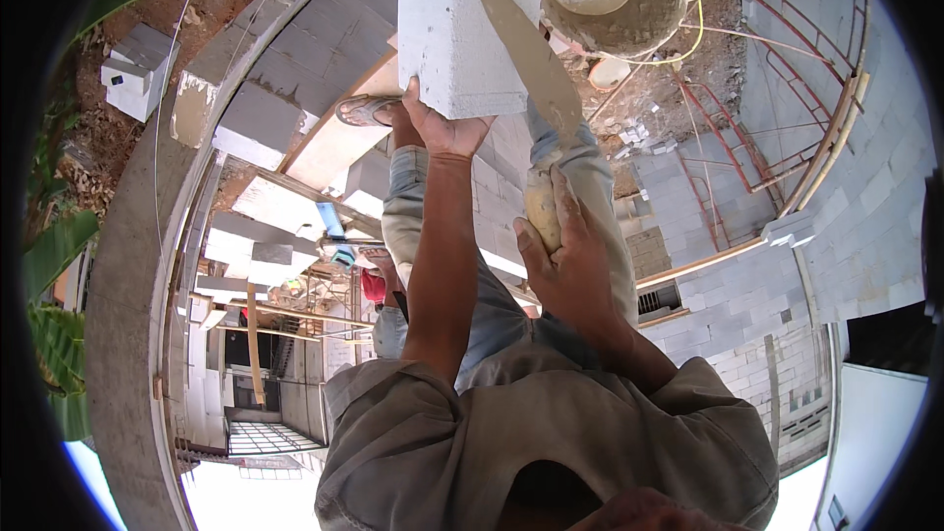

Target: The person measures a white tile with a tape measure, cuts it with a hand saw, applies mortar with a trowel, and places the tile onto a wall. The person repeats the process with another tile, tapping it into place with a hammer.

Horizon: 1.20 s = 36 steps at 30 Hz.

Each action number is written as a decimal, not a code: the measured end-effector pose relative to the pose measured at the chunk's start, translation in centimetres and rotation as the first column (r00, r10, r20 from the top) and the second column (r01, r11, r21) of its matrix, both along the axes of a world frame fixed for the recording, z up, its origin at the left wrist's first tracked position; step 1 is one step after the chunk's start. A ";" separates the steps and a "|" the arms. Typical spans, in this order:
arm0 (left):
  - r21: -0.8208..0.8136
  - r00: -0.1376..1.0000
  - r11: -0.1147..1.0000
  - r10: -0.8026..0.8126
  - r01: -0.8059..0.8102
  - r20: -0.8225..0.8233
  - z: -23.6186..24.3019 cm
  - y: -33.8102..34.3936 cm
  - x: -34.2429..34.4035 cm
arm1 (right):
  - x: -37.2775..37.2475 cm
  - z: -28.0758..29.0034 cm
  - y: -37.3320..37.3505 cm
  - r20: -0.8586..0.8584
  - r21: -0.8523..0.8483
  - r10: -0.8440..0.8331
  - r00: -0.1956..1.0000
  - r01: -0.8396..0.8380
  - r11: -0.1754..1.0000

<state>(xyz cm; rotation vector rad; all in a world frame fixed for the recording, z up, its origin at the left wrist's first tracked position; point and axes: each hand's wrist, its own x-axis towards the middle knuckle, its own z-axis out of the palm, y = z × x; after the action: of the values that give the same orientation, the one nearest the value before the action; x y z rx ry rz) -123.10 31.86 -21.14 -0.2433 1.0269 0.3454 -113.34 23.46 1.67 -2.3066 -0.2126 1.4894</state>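
Observation:
My left hand supports a white lightweight concrete block from its lower end, thumb on the near face. The block stands tilted at the top middle. My right hand is wrapped round the pale, worn handle of a trowel. Its long blade is coated in wet grey mortar and lies across the right edge of the block. Just right of the block is a mortar-crusted bucket, with a round, pale, mortar-covered surface inside it.
A curved concrete ledge runs down the left side. Red scaffold frames stand at the right beside grey block walls. Wooden planks and stacked blocks lie below my legs. Another person's red clothing shows lower down.

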 end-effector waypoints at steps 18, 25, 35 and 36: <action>-0.063 1.000 0.998 0.008 -0.010 -0.030 0.9 -0.3 0.5 | -3.1 0.8 -3.3 -0.039 0.079 -0.048 0.998 0.051 0.996; -0.107 0.999 0.994 0.008 -0.003 0.049 -0.4 0.1 -1.3 | 7.5 -10.7 -11.6 0.048 -0.065 -0.152 0.987 0.155 0.986; -0.071 0.995 0.993 -0.097 0.096 -0.006 -1.4 -0.5 -2.1 | 14.2 -32.6 -11.3 0.103 -0.400 0.329 0.939 -0.264 0.878; -0.081 0.991 0.990 -0.122 0.118 -0.049 -1.2 -0.6 -2.2 | 13.7 -32.2 -11.8 0.052 -0.351 0.290 0.956 -0.254 0.901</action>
<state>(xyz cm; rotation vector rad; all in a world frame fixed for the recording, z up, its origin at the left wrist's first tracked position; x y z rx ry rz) -125.30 31.27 -22.37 -0.2424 1.1039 0.2043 -99.66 11.64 -30.53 -2.7284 -0.3430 1.6498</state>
